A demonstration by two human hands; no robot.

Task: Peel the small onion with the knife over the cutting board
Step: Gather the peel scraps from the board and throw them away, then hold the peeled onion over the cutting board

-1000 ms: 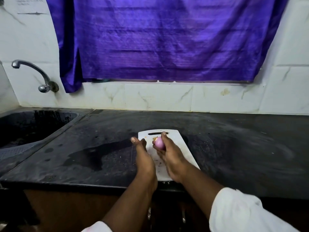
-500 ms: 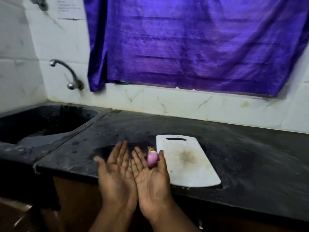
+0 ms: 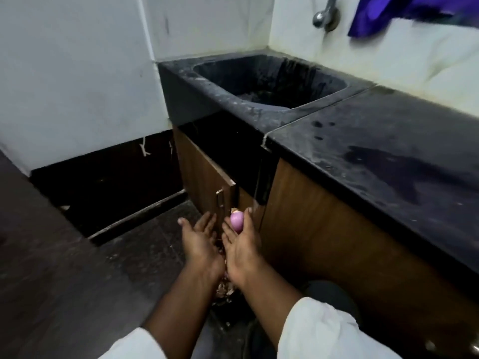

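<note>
The dark counter point(image 3: 388, 141) is seen at the right, its front edge overhanging wooden cabinets point(image 3: 324, 229), with the sink point(image 3: 207, 84) set into its far end and open floor point(image 3: 134, 255) left beside them. Below that edge the left hand point(image 3: 199, 242) is held palm up, fingers straight and empty, just beside the right hand point(image 3: 242, 251), by whose thumb and fingers the small onion point(image 3: 237, 222) is pinched, clear of the counter.
</note>
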